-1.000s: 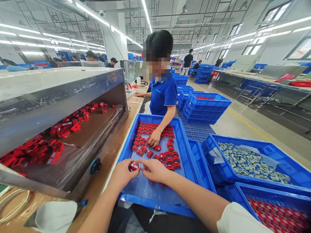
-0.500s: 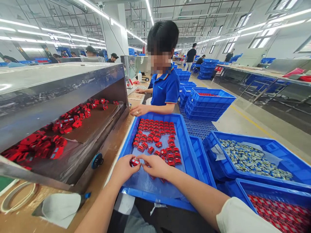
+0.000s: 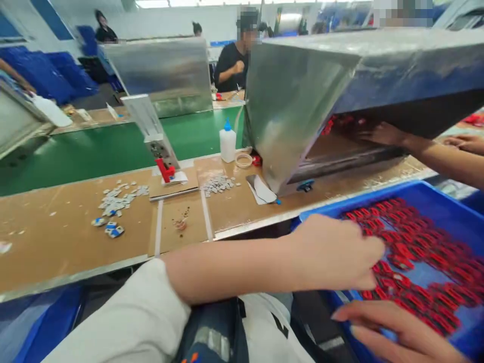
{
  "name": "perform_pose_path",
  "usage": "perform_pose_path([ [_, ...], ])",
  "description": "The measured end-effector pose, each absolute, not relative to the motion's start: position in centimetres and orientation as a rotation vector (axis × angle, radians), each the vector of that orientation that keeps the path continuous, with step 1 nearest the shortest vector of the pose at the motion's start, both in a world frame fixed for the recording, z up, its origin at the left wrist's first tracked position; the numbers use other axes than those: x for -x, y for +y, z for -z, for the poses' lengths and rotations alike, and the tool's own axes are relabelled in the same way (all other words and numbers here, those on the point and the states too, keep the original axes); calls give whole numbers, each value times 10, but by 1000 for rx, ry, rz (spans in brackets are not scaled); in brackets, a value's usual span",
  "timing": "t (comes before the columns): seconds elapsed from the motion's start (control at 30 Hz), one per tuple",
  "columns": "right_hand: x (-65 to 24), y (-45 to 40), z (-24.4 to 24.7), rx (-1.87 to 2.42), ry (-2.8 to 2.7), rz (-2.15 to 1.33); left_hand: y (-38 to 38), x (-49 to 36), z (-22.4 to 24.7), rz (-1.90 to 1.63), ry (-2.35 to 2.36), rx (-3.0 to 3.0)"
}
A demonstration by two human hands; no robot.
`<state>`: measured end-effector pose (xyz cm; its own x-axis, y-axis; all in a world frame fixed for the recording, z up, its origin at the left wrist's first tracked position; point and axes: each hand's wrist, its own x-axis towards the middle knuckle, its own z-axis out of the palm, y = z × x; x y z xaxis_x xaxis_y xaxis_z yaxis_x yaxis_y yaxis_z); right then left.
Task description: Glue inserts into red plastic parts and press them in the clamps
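My left hand [image 3: 333, 252] is over the near left part of the blue tray [image 3: 351, 204], its fingers curled and slightly blurred; whatever they hold, if anything, is hidden. My right hand [image 3: 397, 327] is over the tray's near edge, fingers apart, nothing seen between them. Many red and black parts [image 3: 434, 247] lie in rows in the tray, with bare blue liner in the middle.
Behind the tray stands a metal hood [image 3: 302, 91], another person's hand [image 3: 381, 133] reaching under it. On the bench [image 3: 234, 217] are a white bottle [image 3: 227, 143], small grey pieces [image 3: 219, 185] and a fixture with a red clamp [image 3: 164, 170].
The view has swung left to the bench. My hands, which were together at a red part, are now apart. My right hand has opened; the red part no longer shows between them.
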<state>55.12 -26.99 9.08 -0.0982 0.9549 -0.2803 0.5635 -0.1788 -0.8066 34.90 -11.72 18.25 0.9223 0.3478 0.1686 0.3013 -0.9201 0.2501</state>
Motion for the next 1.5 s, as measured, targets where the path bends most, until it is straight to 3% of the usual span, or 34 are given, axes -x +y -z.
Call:
perform_pose_path([
  [0.17, -445, -204, -70, 1372, -1664, -1603, -158, -141, -192, -196, 919, -2753],
  [0.3, -355, -101, -69, 1188, -1684, -1452, -152, -12, -155, -365, 1620, -2347],
  [0.4, -285, -25, -66, 1138, -1770, -1243, -147, 53, -115, -482, 2052, -2042],
  [0.5, -211, 46, -64, 1124, -1753, -1048, -140, 100, -90, -586, 2177, -1946],
  [0.67, -128, 112, -64, 1144, -1618, -1153, -121, 183, -76, -708, 2232, -1925],
  [0.77, -120, 110, -68, 1078, -1637, -1446, -118, 226, -64, -772, 2435, -1867],
  [0.87, -124, 93, -91, 937, -1477, -1875, -110, 233, -55, -882, 2460, -1804],
  [1.0, -126, 86, -155, 724, -1285, -2082, -60, 177, -63, -912, 2123, -1815],
  [1.13, -118, 111, -209, 734, -1350, -1941, 24, 104, -67, -844, 1942, -1809],
  [1.27, -113, 136, -222, 775, -1397, -1741, 83, 70, -60, -871, 1723, -1660],
  [1.5, -128, 141, -195, 763, -1443, -1531, 63, 91, -66, -896, 1690, -1537],
])
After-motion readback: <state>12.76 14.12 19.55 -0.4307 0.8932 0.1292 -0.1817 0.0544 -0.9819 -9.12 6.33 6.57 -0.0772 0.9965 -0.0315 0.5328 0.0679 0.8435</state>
